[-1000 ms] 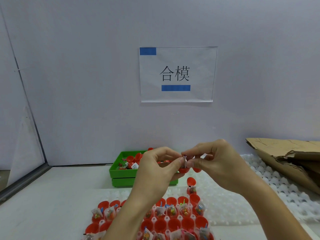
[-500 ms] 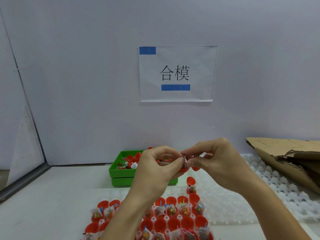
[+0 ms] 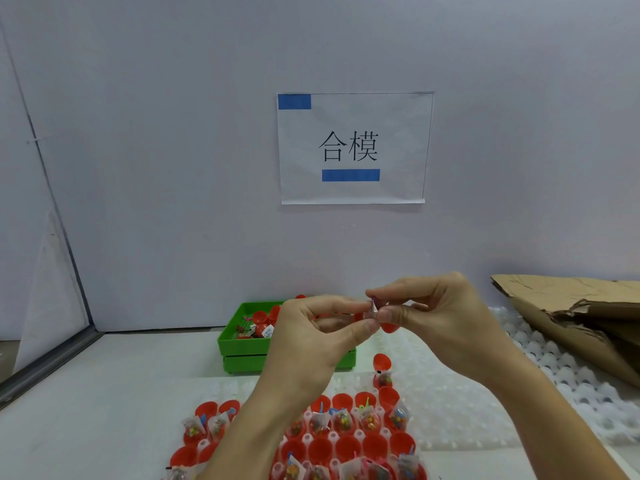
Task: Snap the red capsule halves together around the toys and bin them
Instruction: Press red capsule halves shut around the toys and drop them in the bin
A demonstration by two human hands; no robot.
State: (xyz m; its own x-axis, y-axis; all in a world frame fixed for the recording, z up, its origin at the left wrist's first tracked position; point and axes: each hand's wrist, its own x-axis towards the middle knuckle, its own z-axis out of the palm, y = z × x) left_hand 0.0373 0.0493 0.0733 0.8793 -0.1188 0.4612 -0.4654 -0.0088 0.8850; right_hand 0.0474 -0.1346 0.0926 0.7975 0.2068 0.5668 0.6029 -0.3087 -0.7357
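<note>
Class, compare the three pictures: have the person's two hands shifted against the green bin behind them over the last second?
No. The left hand and right hand remain in front of the green bin's right part, pinching the red capsule between them.

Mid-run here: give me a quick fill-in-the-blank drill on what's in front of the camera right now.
1. Both hands, left hand and right hand, pinch a small ____ capsule.
2. The bin behind the hands is ____.
3. Torn ____ lies at the right.
4. The paper sign hangs on the ____.

Missing words: red; green; cardboard; wall
</note>
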